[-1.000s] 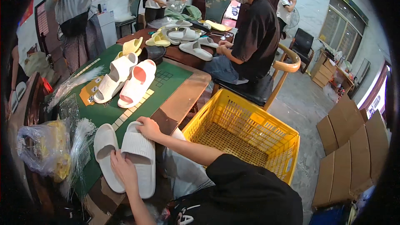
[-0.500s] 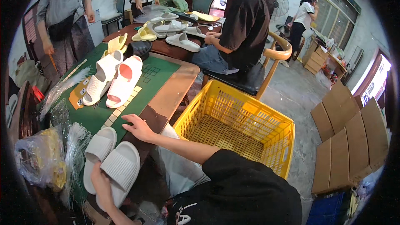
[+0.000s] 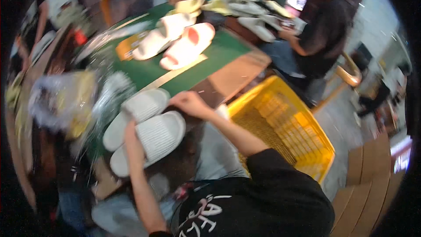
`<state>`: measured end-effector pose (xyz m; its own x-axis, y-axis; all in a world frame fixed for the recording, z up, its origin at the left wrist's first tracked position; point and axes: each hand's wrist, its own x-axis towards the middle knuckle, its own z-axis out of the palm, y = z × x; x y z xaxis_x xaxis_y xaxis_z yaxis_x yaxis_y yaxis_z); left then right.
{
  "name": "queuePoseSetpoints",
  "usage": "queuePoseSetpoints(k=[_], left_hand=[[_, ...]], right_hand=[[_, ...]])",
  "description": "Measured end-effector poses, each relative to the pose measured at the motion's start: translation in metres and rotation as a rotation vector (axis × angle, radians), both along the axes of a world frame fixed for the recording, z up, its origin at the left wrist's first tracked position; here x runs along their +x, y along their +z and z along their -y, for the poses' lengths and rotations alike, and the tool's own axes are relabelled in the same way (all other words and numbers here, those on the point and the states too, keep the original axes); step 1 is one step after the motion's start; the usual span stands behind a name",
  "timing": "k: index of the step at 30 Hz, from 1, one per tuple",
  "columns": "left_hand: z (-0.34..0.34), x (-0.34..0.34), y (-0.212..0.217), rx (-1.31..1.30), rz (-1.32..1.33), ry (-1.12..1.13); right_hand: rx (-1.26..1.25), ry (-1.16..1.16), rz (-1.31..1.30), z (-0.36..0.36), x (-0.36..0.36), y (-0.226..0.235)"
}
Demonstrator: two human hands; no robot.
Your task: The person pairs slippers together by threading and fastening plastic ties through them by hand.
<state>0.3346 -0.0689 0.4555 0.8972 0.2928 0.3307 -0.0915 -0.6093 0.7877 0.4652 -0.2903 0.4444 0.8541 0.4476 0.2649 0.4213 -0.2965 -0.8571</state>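
Observation:
Two light grey ribbed slippers lie side by side at the table's near edge: the farther slipper (image 3: 144, 104) and the nearer slipper (image 3: 160, 136). My left hand (image 3: 133, 139) reaches in between them, its fingers closed at the inner side of the nearer one's strap; the fingertips are hidden. Beside the farther slipper's toe, my right hand (image 3: 191, 104) has its fingers curled together. Motion blur hides whether it pinches anything. Beyond, on the green mat (image 3: 223, 52), sit a white slipper (image 3: 151, 44) and a white slipper with a pinkish inside (image 3: 186, 48).
A yellow plastic crate (image 3: 280, 127) stands right of the table. Clear plastic bags (image 3: 66, 101) bunch at the left. More slippers (image 3: 256, 26) lie at the far end, near a seated person (image 3: 322, 30) in black. Cardboard (image 3: 368, 175) leans at the lower right.
The view has swung, so the scene sits farther right and is blurred. My right hand has gone from spread fingers over the mat to curled fingers by the slipper's toe. My left hand stays at the slippers.

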Motion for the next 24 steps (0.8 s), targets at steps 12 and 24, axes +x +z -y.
queuePoseSetpoints(k=[12, 24], left_hand=[[-0.027, -0.018, 0.015, 0.221, 0.168, -0.096], [-0.023, -0.021, 0.018, 0.389, 0.161, -0.177]], right_hand=[[0.31, -0.09, -0.276, -0.037, 0.022, 0.017], [-0.259, 0.112, 0.136, -0.125, 0.076, 0.011]])
